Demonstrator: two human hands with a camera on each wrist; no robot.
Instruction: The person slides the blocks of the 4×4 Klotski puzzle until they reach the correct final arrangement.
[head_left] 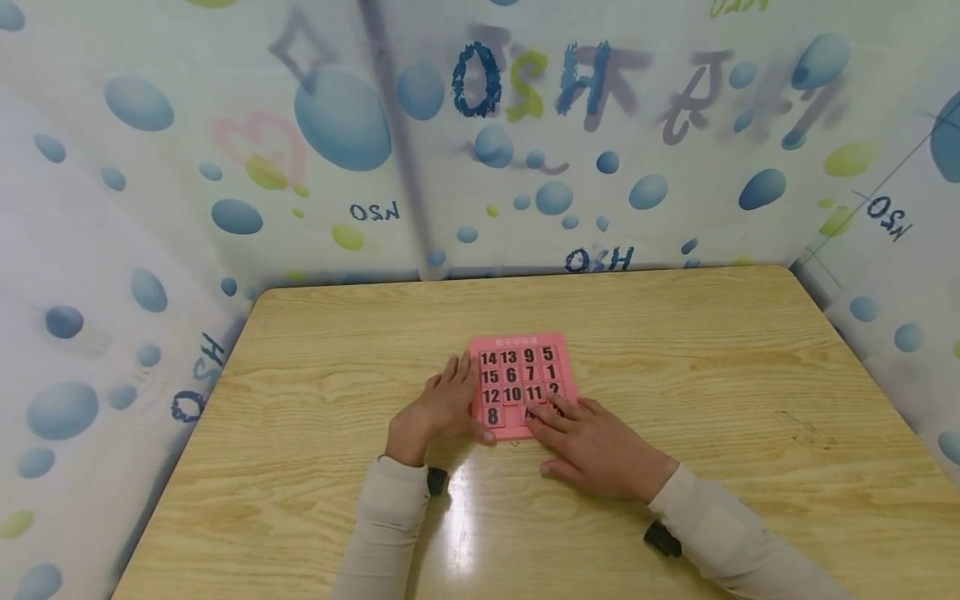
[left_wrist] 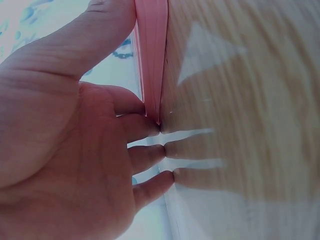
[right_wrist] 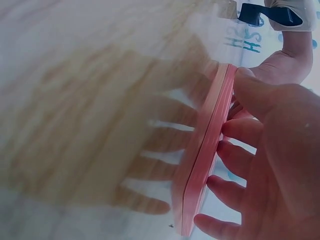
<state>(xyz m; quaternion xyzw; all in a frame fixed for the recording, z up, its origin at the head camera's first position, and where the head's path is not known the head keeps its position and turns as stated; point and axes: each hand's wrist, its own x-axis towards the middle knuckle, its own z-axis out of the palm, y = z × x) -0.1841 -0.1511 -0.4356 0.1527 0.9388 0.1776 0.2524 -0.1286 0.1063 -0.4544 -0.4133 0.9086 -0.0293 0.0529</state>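
A pink number slide puzzle [head_left: 520, 375] lies flat on the table, its black-numbered tiles facing up. The top row reads 14, 13, 9, 5. In the bottom row a gap sits right of the 8 tile [head_left: 492, 416]. My left hand [head_left: 442, 404] holds the board at its near left corner, fingers along the left side and thumb at the near edge. Fingertips of my right hand [head_left: 600, 446] rest on the lower right tiles, partly hiding them; its thumb is off the board. The right wrist view shows the puzzle's layered pink side [right_wrist: 207, 150] beside those fingers.
The wood-grain table [head_left: 337, 350] reflects light near its front. A curtain [head_left: 465, 183] printed with blue and green drops stands behind it and at both sides. Dark wrist straps [head_left: 663, 539] show under the pale sleeves [head_left: 390, 517].
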